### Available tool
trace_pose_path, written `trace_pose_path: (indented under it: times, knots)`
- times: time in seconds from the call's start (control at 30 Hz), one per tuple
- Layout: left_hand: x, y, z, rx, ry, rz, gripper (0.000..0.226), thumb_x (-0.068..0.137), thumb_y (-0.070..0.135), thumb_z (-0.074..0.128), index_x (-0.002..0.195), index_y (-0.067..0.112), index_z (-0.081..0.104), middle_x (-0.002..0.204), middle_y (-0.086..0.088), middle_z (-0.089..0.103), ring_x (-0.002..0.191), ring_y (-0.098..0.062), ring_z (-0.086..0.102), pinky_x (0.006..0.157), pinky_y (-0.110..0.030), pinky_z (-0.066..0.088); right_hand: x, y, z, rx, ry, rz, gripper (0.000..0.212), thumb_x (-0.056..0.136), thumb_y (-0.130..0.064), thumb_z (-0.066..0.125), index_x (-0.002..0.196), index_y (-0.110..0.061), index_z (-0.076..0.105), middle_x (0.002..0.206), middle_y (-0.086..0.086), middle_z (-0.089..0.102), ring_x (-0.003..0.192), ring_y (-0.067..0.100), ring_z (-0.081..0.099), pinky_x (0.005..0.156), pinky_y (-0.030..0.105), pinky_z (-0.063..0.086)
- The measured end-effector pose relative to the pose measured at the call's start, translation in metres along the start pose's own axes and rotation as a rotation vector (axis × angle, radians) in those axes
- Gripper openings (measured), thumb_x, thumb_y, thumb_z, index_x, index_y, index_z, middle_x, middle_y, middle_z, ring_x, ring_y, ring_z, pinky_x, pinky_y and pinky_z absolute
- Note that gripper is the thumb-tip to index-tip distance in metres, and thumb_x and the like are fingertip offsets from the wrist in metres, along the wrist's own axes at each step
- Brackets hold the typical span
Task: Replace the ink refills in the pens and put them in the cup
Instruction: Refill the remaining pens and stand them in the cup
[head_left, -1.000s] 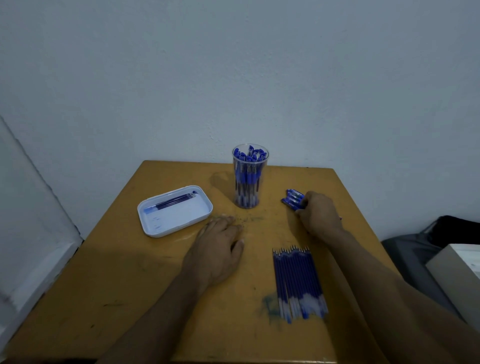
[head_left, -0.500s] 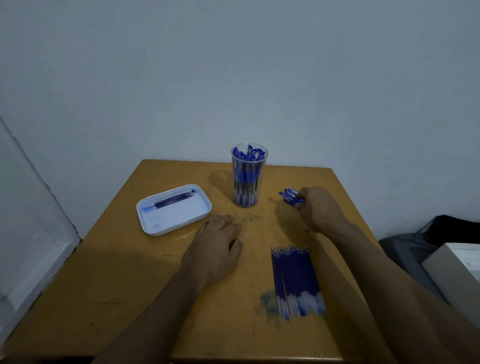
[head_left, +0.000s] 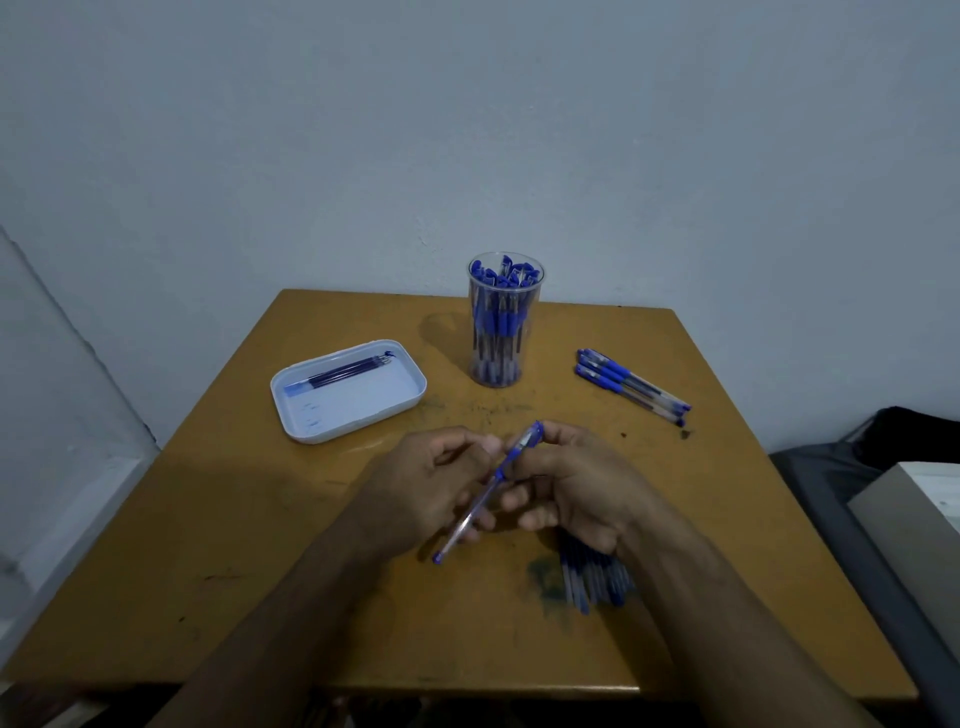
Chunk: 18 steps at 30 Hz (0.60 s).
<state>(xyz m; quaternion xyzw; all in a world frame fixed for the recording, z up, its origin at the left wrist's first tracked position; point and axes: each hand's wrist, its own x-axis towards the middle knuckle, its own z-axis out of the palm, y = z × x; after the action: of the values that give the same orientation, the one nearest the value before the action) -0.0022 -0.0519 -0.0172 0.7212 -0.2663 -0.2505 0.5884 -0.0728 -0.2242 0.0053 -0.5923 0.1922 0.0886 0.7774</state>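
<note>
A blue-capped clear pen (head_left: 485, 493) slants between both hands above the table's middle. My left hand (head_left: 415, 488) grips its lower barrel and my right hand (head_left: 576, 483) pinches its capped upper end. The clear cup (head_left: 503, 327) stands at the back centre, packed with several blue pens. A small group of pens (head_left: 631, 385) lies on the table to the cup's right. A row of blue ink refills (head_left: 592, 577) lies under my right wrist, partly hidden. The white tray (head_left: 395, 402) at the left holds a few used refills (head_left: 343, 375).
The orange wooden table (head_left: 260, 545) stands against a pale wall, with an ink stain (head_left: 543, 577) beside the refills. A dark bag (head_left: 883, 447) and a grey box (head_left: 914, 525) sit off the table's right edge.
My right hand has come back from the pens at the right with one pen. My left hand has lifted off the table and taken hold of that pen.
</note>
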Motion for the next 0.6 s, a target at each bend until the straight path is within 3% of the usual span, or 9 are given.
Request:
trace_pose_path:
  times: [0.1,0.2,0.33,0.47,0.6]
  knots:
    - [0.000,-0.008,-0.001,0.134,-0.007,-0.025,0.027,0.094,0.043,0.064,0.116,0.029,0.069,0.079,0.002,0.074,0.053,-0.015,0.064,0.050,-0.031,0.050,0.002,0.006,-0.002,0.039,0.004,-0.025,0.031,0.095,-0.006,0.066,0.120,0.011,0.060,0.089,0.023,0.072,0.065,0.023,0.070,0.050,0.030,0.060]
    - [0.001,-0.019,-0.002,0.267,0.018,0.020,0.017,0.099,0.040,0.061,0.112,0.035,0.071,0.076,0.005,0.074,0.060,-0.007,0.065,0.060,-0.032,0.051,0.001,0.010,-0.004,0.044,0.032,-0.082,0.033,0.094,-0.011,0.068,0.117,0.013,0.063,0.094,0.027,0.071,0.069,0.022,0.069,0.050,0.029,0.060]
    - [0.002,-0.026,-0.003,0.331,0.039,0.087,0.017,0.100,0.039,0.060,0.110,0.035,0.073,0.072,0.005,0.072,0.069,-0.011,0.068,0.073,-0.043,0.058,0.002,0.016,-0.005,0.055,0.106,-0.156,0.024,0.091,-0.004,0.070,0.110,0.010,0.066,0.087,0.026,0.070,0.062,0.020,0.067,0.046,0.026,0.057]
    - [0.001,-0.029,0.000,0.377,0.039,0.170,0.021,0.102,0.040,0.055,0.112,0.034,0.072,0.069,0.011,0.066,0.064,-0.006,0.061,0.064,-0.037,0.052,0.004,0.015,-0.004,0.050,0.110,-0.196,0.023,0.090,-0.006,0.070,0.108,0.009,0.067,0.090,0.027,0.070,0.064,0.022,0.067,0.047,0.028,0.058]
    - [0.002,-0.032,0.001,0.365,0.037,0.241,0.026,0.102,0.046,0.049,0.102,0.033,0.072,0.070,0.013,0.063,0.063,-0.009,0.056,0.058,-0.034,0.046,0.006,0.014,-0.005,-0.004,0.115,-0.226,0.021,0.091,-0.005,0.069,0.107,0.007,0.068,0.084,0.025,0.070,0.063,0.022,0.068,0.048,0.029,0.058]
